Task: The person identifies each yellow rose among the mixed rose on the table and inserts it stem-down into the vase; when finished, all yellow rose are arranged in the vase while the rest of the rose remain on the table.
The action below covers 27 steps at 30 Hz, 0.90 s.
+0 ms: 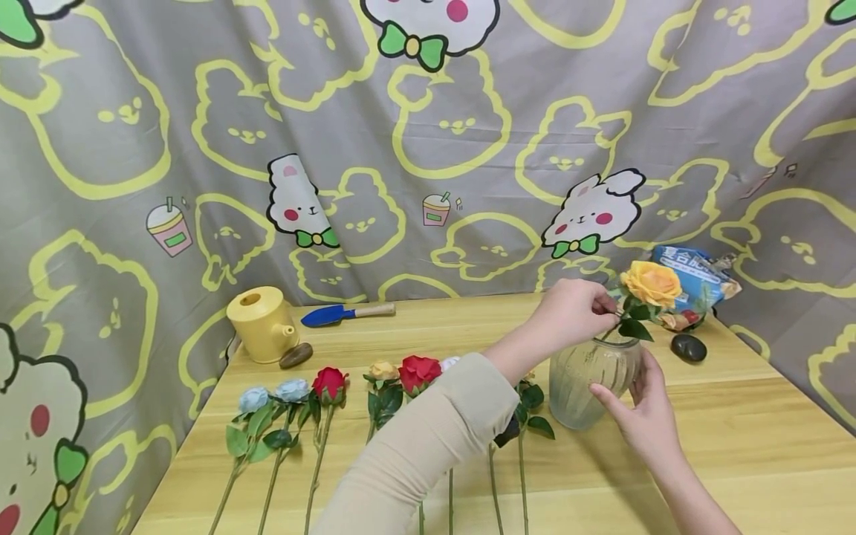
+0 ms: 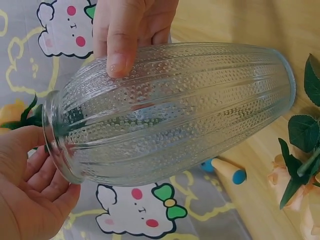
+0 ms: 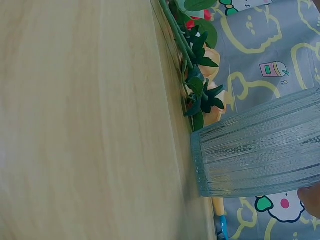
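A ribbed clear glass vase (image 1: 588, 383) stands upright on the right part of the table. My left hand (image 1: 575, 312) is at its mouth, pinching the stem of a yellow rose (image 1: 652, 284), whose bloom sits just above the rim. In the left wrist view, fingers of the left hand (image 2: 35, 185) lie by the vase's rim. With thumb and fingers on either side, my right hand (image 1: 645, 420) holds the vase's right side. The thumb of the right hand (image 2: 132, 30) presses the ribbed glass. Most of the vase (image 3: 260, 150) fills the right wrist view's right side.
Left of the vase lie several roses, among them blue roses (image 1: 292, 390) and a red rose (image 1: 331, 384), partly behind the left sleeve (image 1: 428, 446). Behind are a yellow watering can (image 1: 261, 327), a blue trowel (image 1: 328, 316), a blue bag (image 1: 695, 279) and a black stone (image 1: 689, 348).
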{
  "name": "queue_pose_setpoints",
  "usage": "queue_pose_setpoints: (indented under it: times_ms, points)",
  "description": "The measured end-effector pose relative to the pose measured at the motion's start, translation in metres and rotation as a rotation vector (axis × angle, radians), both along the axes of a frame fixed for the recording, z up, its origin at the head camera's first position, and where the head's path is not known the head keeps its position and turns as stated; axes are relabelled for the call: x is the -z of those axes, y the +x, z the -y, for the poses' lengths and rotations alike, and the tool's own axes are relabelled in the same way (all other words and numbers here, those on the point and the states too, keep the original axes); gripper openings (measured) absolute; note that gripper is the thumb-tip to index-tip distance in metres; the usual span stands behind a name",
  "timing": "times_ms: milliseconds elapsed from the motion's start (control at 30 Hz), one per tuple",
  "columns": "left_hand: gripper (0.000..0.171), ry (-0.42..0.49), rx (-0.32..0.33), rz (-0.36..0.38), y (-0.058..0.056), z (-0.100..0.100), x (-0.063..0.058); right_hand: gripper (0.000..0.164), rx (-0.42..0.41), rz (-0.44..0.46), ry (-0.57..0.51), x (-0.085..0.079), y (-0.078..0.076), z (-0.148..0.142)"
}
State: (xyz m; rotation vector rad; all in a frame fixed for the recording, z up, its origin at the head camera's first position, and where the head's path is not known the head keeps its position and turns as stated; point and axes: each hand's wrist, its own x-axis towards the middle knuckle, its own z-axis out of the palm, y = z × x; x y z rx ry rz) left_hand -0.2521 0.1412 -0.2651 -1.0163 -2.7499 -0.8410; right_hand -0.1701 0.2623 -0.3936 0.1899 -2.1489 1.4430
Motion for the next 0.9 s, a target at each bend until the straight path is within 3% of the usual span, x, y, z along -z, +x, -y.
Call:
queue_pose_setpoints:
  times_ms: [267, 433, 600, 733, 900]
  points:
    - [0.007, 0.027, -0.016, -0.008, -0.002, -0.001, 0.0, 0.08, 0.004, 0.005, -0.003, 0.0, 0.0, 0.001]
    - [0.016, 0.062, -0.005, 0.001, -0.005, 0.004, 0.0, 0.08, 0.015, 0.019, 0.003, 0.0, 0.001, 0.002]
    - [0.024, 0.078, -0.001, 0.065, -0.006, 0.013, 0.002, 0.081, 0.015, 0.03, -0.005, 0.002, 0.004, 0.003]
    - [0.024, 0.063, 0.02, 0.062, -0.01, 0.031, 0.0, 0.081, 0.005, 0.036, -0.02, 0.002, 0.002, 0.002]
    - [0.024, 0.057, 0.035, 0.01, -0.017, 0.075, -0.007, 0.082, 0.004, 0.055, -0.032, -0.002, 0.0, 0.0]
